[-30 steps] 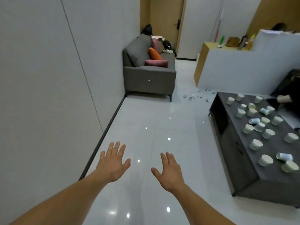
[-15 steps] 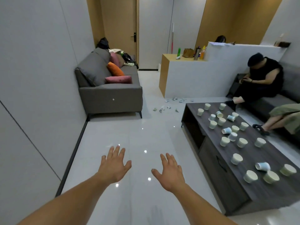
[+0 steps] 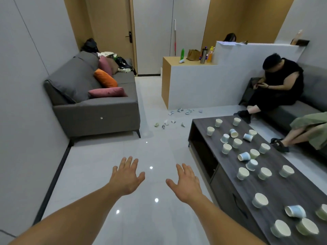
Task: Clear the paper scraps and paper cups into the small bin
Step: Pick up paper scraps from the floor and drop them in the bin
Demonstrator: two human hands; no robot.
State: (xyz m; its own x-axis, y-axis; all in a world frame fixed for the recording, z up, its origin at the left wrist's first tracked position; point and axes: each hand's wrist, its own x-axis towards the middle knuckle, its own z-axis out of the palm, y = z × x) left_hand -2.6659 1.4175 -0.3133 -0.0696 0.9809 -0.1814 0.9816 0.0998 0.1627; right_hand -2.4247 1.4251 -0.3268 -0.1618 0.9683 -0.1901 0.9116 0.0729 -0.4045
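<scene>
Above the pale tiled floor, beside the near end of the dark coffee table, your left hand and right hand are held out palm down, fingers spread, holding nothing. Neither touches anything; they look poised at the ready rather than committed to a reach, which suggests you are at the very start of the job and choosing a first target.

On the coffee table, the paper cups are scattered along the whole top. Most stand upside down, and a few blue-sided ones lie tipped over. The closest ones, such as the tipped cup at the table's near right end, sit just to the right of your right hand, so they are the easiest first grab.

Beyond the far end of the coffee table, the paper scraps lie strewn on the floor between the table, the grey sofa and the low white partition. They are well away from your hands, so you would have to walk over and stoop for them.

Past the coffee table, two people sit on a second sofa, their feet close to its far edge; mind them when you reach across.

You cannot see the small bin anywhere from the head view, so you will probably need to find it before you load your hands.
</scene>
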